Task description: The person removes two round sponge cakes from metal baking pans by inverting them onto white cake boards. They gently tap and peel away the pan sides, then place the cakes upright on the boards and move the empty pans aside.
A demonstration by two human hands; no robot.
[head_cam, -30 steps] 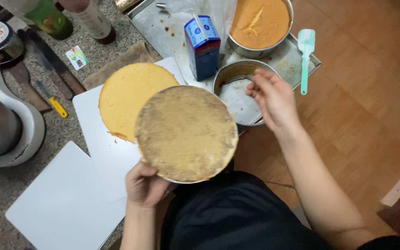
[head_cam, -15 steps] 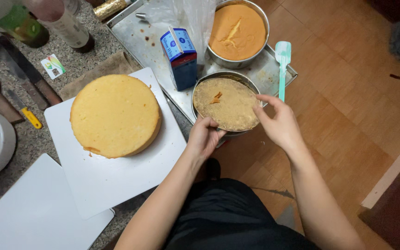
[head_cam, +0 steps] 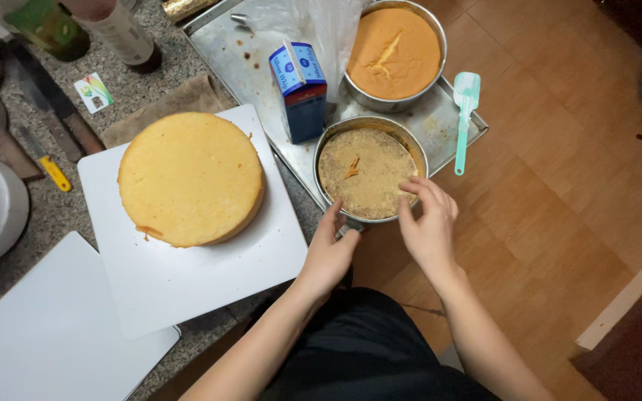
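A: Item one, the round cake pan [head_cam: 370, 172]. Where does it sit?

B: On the near corner of the metal baking tray [head_cam: 250, 63], which overhangs the counter edge above the wooden floor [head_cam: 559, 186]. I see a crumb-covered disc lying inside the pan. Room on the floor side is open; toward the counter it is tight.

A: Item two, neighbours?

B: A blue carton [head_cam: 301, 90] stands just beside the pan's far-left rim. A second pan holding an orange cake [head_cam: 395, 53] touches or nearly touches its far rim. A teal spatula [head_cam: 464, 119] lies near its right side, and clear plastic wrap [head_cam: 321, 30] lies behind the carton. On the left, well apart, a yellow sponge cake [head_cam: 191, 178] rests on a white board [head_cam: 187, 275]; a second white board [head_cam: 46, 334] lies nearer me.

A: Item three, hands?

B: My left hand [head_cam: 330, 252] comes up from below, fingers loosely curled against the pan's near rim, thumb at the wall. My right hand [head_cam: 429, 223] is arched over the right rim, fingertips [head_cam: 410, 186] spread and resting on the disc's edge. Neither is closed in a firm grip.
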